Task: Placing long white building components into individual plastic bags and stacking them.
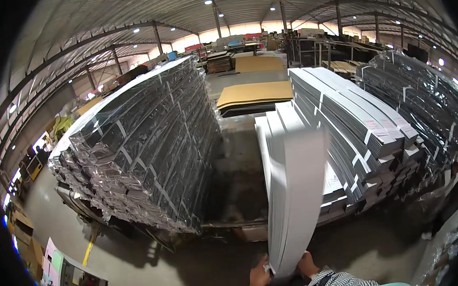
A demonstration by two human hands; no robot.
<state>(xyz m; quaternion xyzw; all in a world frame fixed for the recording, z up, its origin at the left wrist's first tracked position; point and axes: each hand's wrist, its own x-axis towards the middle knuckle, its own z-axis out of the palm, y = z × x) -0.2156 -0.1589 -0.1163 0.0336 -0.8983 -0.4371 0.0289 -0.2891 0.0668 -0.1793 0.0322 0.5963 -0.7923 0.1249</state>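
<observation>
A long bundle of flat white-faced board strips (300, 191) stretches away from me, its near end tilted and its top face blurred. My left hand (258, 276) is closed on the left side of its near end, a scrap of white showing by the fingers. On the opposite side my right hand (308, 264) grips the same end, its fingers partly hidden behind the boards. Just right of the bundle rises a high stack of dark-edged bundles (342, 115) with white tops and white paper bands.
On the left stands a tall stack of bundles wrapped in clear film (145, 143). Another wrapped stack (420, 100) is at the far right. Brown sheets (255, 93) lie on a pile beyond the gap. A cart with papers (64, 273) stands at lower left.
</observation>
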